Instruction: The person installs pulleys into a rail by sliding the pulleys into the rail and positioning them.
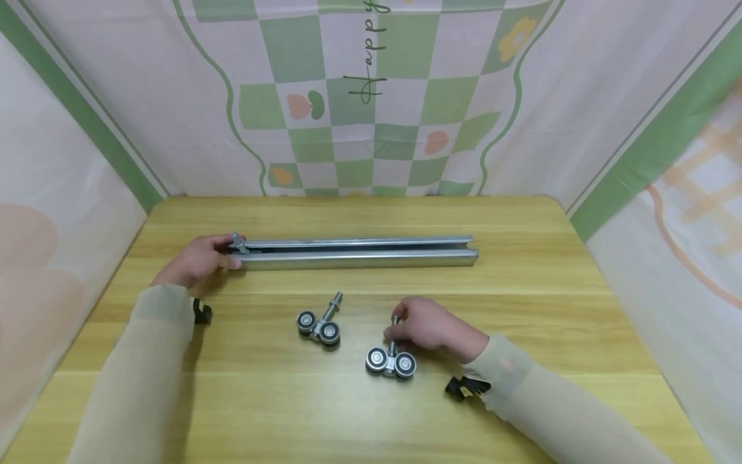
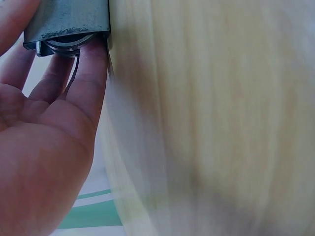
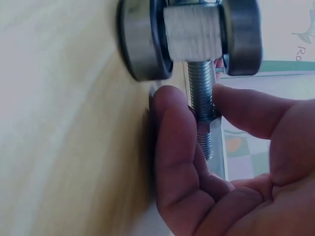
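Note:
A long silver metal rail with a slot along its top lies across the table. My left hand grips its left end, thumb at the near side and other fingers behind. At that end a bolt sticks up from the slot; in the left wrist view a roller wheel shows inside the rail's mouth, touched by a finger. My right hand pinches the threaded bolt of a trolley roller, thumb and fingers around its nut. Another trolley roller lies to the left, its bolt slanting up-right.
The wooden table has its far edge against a green-and-white checked curtain. More patterned cloth hangs at both sides. Black straps show at the cuffs of both sleeves.

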A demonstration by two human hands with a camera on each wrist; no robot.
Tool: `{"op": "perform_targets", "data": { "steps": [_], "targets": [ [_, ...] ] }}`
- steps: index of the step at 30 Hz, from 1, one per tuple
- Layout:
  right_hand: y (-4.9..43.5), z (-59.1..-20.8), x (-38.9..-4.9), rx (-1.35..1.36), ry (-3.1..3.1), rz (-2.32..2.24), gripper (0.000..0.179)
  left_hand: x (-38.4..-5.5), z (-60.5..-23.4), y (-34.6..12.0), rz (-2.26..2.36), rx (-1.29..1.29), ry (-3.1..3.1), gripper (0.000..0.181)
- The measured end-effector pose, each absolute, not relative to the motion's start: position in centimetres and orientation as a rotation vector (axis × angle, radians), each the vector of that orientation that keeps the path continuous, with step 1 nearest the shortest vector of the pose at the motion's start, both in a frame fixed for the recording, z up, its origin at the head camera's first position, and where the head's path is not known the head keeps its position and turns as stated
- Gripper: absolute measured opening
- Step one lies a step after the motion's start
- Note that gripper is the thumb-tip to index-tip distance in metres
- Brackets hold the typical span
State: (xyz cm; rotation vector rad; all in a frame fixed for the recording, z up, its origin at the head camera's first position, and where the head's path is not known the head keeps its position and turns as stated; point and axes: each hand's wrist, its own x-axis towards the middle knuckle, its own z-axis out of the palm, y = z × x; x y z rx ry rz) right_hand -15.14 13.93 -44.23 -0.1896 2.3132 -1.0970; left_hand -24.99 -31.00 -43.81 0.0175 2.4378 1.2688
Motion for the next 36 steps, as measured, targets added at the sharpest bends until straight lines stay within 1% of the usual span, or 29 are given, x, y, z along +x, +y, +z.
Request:
{"op": "perform_targets", "data": {
  "steps": [4, 8, 17, 25, 36],
  "targets": [
    [13.99, -44.14, -15.03, -0.137, 2.23, -1.193, 0.014, -24.96, -43.71, -30.97, 1.269, 0.018, 2.439, 0.07],
    [14.09, -44.22, -14.98, -0.158, 2.204, -1.225, 0.009, -24.98, -43.6, -30.95, 1.263, 0.015, 2.445, 0.07],
    [14.0, -44.15, -14.79, -0.178, 2.276, -1.237, 0.017, -24.98, -43.3, -30.78, 1.261, 0.004, 2.445, 0.069],
    [14.06, -44.42, -14.91, -0.156, 2.191, -1.332, 0.024, -24.97, -43.48, -30.85, 1.275, 0.004, 2.433, 0.07],
    [14.25, -44.96, -14.66, -0.139, 2.14, -1.427, 0.026, -24.87, -43.63, -30.89, 1.269, 0.012, 2.436, 0.07]
  ]
}}
